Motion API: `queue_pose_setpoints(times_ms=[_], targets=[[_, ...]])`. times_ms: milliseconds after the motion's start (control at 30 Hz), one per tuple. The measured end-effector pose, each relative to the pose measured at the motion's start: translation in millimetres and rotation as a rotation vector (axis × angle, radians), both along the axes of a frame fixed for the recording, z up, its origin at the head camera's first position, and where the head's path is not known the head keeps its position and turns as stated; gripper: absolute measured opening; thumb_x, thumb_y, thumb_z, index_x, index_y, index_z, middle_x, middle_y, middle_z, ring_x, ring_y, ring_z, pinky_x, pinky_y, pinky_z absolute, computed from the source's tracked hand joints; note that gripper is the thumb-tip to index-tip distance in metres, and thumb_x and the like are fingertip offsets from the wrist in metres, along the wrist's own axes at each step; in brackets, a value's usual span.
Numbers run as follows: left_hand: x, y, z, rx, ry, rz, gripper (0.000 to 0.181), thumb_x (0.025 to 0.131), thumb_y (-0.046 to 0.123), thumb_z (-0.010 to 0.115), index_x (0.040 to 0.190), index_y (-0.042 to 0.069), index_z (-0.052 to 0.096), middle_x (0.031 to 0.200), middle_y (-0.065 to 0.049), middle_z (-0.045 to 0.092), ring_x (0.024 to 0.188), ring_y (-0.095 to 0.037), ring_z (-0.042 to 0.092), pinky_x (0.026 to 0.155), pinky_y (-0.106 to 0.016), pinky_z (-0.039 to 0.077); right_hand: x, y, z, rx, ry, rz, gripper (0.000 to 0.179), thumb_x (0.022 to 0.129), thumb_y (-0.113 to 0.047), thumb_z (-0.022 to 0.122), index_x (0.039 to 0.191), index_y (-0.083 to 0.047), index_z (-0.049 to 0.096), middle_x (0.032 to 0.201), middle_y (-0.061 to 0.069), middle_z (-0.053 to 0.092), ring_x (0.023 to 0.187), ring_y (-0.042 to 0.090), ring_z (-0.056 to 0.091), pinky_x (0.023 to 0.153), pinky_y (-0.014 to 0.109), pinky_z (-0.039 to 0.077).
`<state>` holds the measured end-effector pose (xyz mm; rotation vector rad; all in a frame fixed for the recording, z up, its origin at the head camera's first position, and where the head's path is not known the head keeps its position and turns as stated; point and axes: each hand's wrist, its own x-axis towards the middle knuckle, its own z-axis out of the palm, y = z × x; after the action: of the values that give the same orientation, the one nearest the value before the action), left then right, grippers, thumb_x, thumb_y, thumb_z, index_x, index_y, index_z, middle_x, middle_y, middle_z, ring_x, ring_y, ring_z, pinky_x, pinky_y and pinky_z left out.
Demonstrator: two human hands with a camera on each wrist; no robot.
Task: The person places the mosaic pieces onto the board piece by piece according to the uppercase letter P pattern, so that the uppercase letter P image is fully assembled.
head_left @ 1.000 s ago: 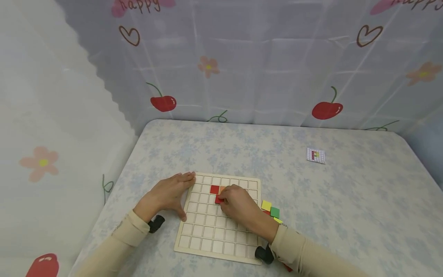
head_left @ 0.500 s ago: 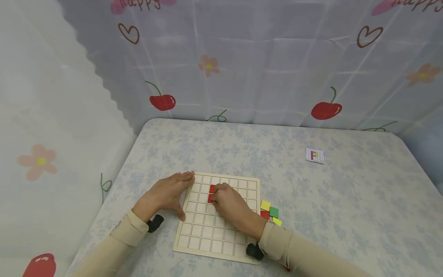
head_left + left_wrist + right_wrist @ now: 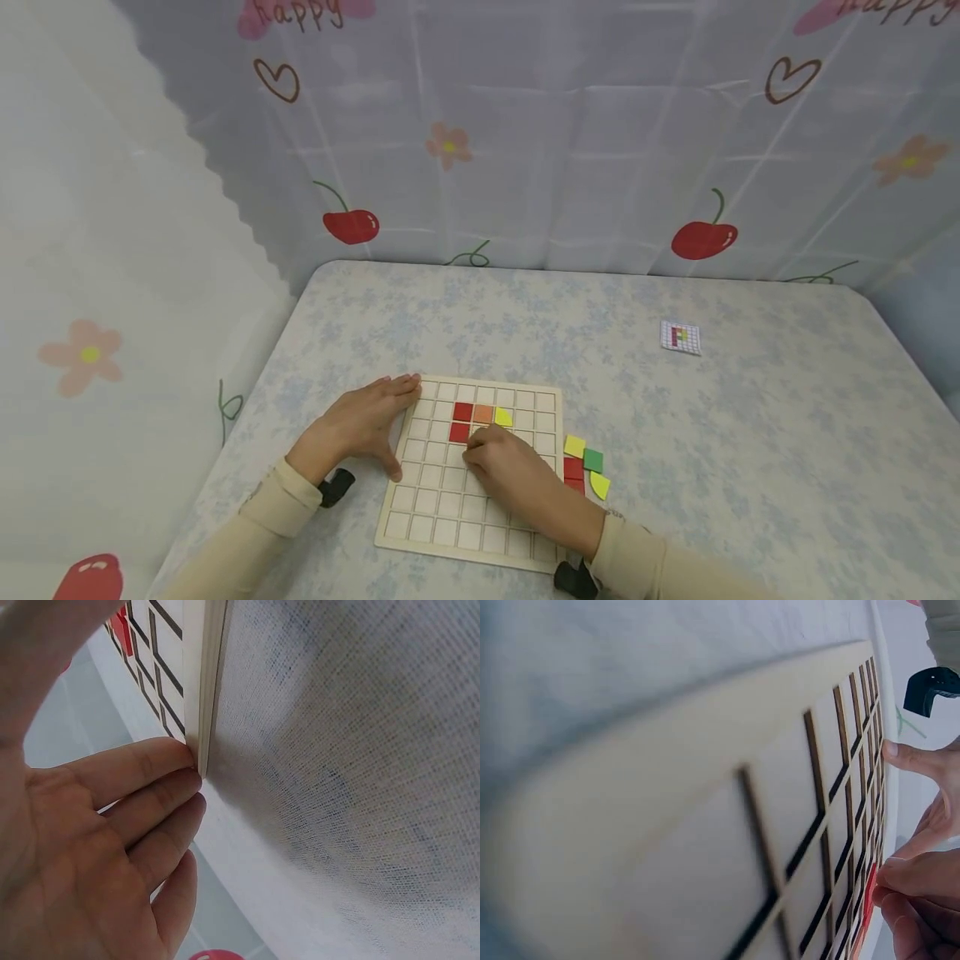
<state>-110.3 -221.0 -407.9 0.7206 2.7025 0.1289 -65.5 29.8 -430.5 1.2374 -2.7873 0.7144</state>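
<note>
A pale wooden grid board [image 3: 420, 540] lies on the table. My left hand [image 3: 358, 429] rests along its left edge, thumb and fingers spread; the left wrist view has the straight fingers [image 3: 157, 769] touching the rim. Over the board's middle, my right hand [image 3: 513, 471] has bent fingers, fingertips just below and right of a red tile [image 3: 459, 432]; I cannot tell whether they pinch anything. Above that tile sit another red tile [image 3: 462, 412], an orange tile [image 3: 483, 414] and a yellow rounded piece [image 3: 503, 417]. The right wrist view shows the right hand's fingertips [image 3: 892, 877] close to red.
Right of the board lie loose pieces: a yellow square [image 3: 575, 446], a green square [image 3: 593, 460], red tiles [image 3: 573, 469] and a yellow rounded piece [image 3: 600, 486]. A small pattern card [image 3: 680, 337] lies farther back on the flowered tabletop [image 3: 780, 417].
The right hand slid a red tile left into the cell below the first red tile, then drew back toward me and slightly right, uncovering the orange and yellow pieces. The left hand stayed put.
</note>
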Motion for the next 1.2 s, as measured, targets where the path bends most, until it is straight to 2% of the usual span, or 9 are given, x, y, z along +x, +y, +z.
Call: queue_pose_setpoints(times_ms=[167, 300, 500, 633, 767, 967, 1200], targets=[[-0.7, 1.1, -2.0, 0.0, 0.01, -0.016, 0.122, 0.053, 0.047, 0.095, 0.149, -0.004, 0.039, 0.158, -0.016, 0.029, 0.146, -0.029, 0.028, 0.12, -0.043, 0.029, 15.9, 29, -2.9, -0.087, -0.089, -0.091, 0.01, 0.09, -0.003, 0.07, 0.095, -0.005, 0.078, 0.098, 0.003, 0.068, 0.093, 0.017, 0.062, 0.076, 0.019, 0.057], [-0.7, 0.6, -1.6, 0.0, 0.015, -0.02, 0.122, 0.053, 0.047, 0.095, 0.149, -0.004, 0.038, 0.158, -0.016, 0.029, 0.146, -0.029, 0.027, 0.12, -0.042, 0.028, 24.7, 54, -2.1, -0.102, -0.105, -0.182, 0.012, 0.087, -0.001, 0.072, 0.097, -0.005, 0.078, 0.1, 0.001, 0.069, 0.094, 0.016, 0.062, 0.075, 0.022, 0.058], [0.6, 1.0, -0.3, 0.001, 0.01, -0.01, 0.122, 0.053, 0.046, 0.096, 0.148, -0.004, 0.039, 0.158, -0.017, 0.029, 0.145, -0.03, 0.028, 0.119, -0.043, 0.03, 26.9, 82, 3.9, -0.069, -0.158, -0.405, 0.018, 0.084, -0.001, 0.075, 0.101, -0.007, 0.077, 0.105, -0.002, 0.068, 0.099, 0.014, 0.06, 0.077, 0.025, 0.058], [0.7, 1.1, -0.3, 0.003, 0.017, -0.021, 0.122, 0.053, 0.047, 0.095, 0.148, -0.004, 0.039, 0.158, -0.017, 0.03, 0.145, -0.03, 0.029, 0.119, -0.043, 0.03, 27.0, 96, 8.0, -0.051, -0.161, -0.498, 0.021, 0.081, -0.002, 0.079, 0.1, -0.009, 0.077, 0.104, -0.001, 0.068, 0.1, 0.016, 0.061, 0.078, 0.03, 0.059], [0.2, 0.0, 0.3, 0.003, 0.038, -0.035, 0.121, 0.052, 0.048, 0.095, 0.146, -0.006, 0.041, 0.157, -0.018, 0.031, 0.144, -0.031, 0.031, 0.12, -0.042, 0.029, 28.5, 102, 7.6, -0.035, -0.182, -0.514, 0.022, 0.079, -0.002, 0.08, 0.1, -0.009, 0.077, 0.103, -0.001, 0.068, 0.097, 0.016, 0.062, 0.076, 0.029, 0.059], [-0.8, -1.1, -0.6, 0.005, 0.036, -0.035, 0.122, 0.052, 0.048, 0.095, 0.147, -0.005, 0.041, 0.157, -0.017, 0.031, 0.144, -0.031, 0.031, 0.12, -0.042, 0.028, 26.4, 101, 1.4, -0.053, -0.212, -0.484, 0.023, 0.08, 0.001, 0.079, 0.101, -0.008, 0.078, 0.1, -0.004, 0.068, 0.096, 0.014, 0.062, 0.078, 0.027, 0.059], [0.0, 0.5, 0.4, 0.001, 0.021, -0.042, 0.121, 0.053, 0.048, 0.095, 0.147, -0.005, 0.04, 0.157, -0.017, 0.03, 0.144, -0.031, 0.03, 0.12, -0.042, 0.029, 19.2, 104, -3.4, -0.008, -0.144, -0.471, 0.019, 0.079, 0.003, 0.078, 0.096, -0.007, 0.077, 0.098, -0.002, 0.068, 0.094, 0.015, 0.062, 0.077, 0.03, 0.059]])
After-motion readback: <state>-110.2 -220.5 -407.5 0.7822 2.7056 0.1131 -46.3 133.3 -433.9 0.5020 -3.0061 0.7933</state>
